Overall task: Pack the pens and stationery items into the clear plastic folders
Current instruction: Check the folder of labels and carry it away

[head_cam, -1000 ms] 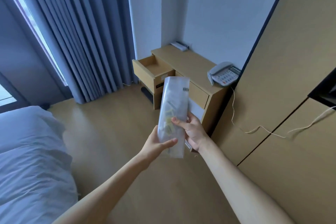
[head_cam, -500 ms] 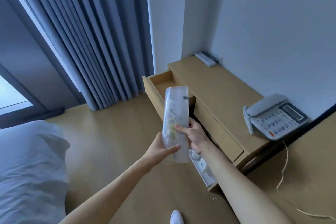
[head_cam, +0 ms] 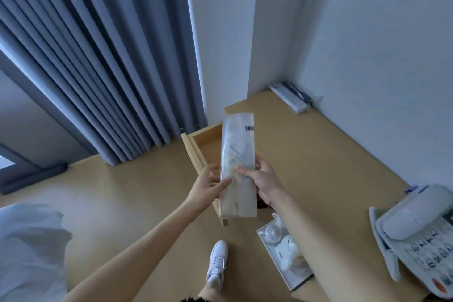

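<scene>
A long clear plastic folder [head_cam: 237, 144] with a barcode sticker near its top stands almost upright in the middle of the view, above an open wooden drawer [head_cam: 196, 152]. Yellowish stationery shows faintly through the plastic. My left hand [head_cam: 208, 184] pinches its left edge with the thumb in front. My right hand [head_cam: 266, 184] grips its right edge, thumb across the front.
A wooden desk [head_cam: 318, 154] runs along the white wall, with a grey telephone [head_cam: 416, 235] at the right and a flat white device [head_cam: 290, 95] in the far corner. A white tray [head_cam: 277, 255] with white items lies below my right arm. Blue curtains hang left; a bed sits lower left.
I have stepped closer to the desk, so the drawer and telephone appear larger and nearer. Both hands keep hold of the folder, now above the open drawer.
</scene>
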Demonstrator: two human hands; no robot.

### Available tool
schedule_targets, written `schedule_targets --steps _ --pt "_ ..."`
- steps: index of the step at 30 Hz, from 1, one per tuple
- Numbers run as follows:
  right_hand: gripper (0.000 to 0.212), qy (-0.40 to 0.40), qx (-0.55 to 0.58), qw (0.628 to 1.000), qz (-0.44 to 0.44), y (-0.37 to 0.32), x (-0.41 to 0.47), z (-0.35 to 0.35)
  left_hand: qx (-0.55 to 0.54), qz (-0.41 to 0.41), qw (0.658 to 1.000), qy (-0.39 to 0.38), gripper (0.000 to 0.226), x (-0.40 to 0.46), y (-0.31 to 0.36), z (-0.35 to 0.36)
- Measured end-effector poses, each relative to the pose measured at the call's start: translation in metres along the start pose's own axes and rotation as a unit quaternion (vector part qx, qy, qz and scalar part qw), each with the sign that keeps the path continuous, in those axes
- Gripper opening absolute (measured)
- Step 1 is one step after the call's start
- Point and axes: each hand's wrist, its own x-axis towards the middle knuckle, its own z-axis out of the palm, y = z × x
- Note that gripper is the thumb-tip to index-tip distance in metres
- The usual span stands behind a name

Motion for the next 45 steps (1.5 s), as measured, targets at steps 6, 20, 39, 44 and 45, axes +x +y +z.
schedule_targets --steps 6,20,39,44,45 --pt "0.047 0.029 -0.076 0.996 -0.034 -0.047 0.083 0.005 0.042 0.058 0.997 -0.012 0.055 0.112 0.046 -0.039" --pt "0.040 0.033 -0.268 0.953 -0.134 -0.114 0.155 -0.010 0.151 0.207 0.966 -0.033 0.082 0.233 0.156 -0.095" --pt "0.060 0.139 -0.605 0.686 -0.380 -0.144 0.146 -0.028 0.231 0.286 0.927 -0.072 0.055 0.216 0.178 -0.092" --pt "0.074 0.154 -0.605 0.656 -0.424 -0.147 0.146 -0.028 0.336 0.328 0.883 -0.027 0.050 0.208 0.183 -0.089" --pt "0.074 0.152 -0.604 0.654 -0.428 -0.148 0.146 -0.027 0.352 0.328 0.876 -0.020 0.050 0.206 0.182 -0.089"
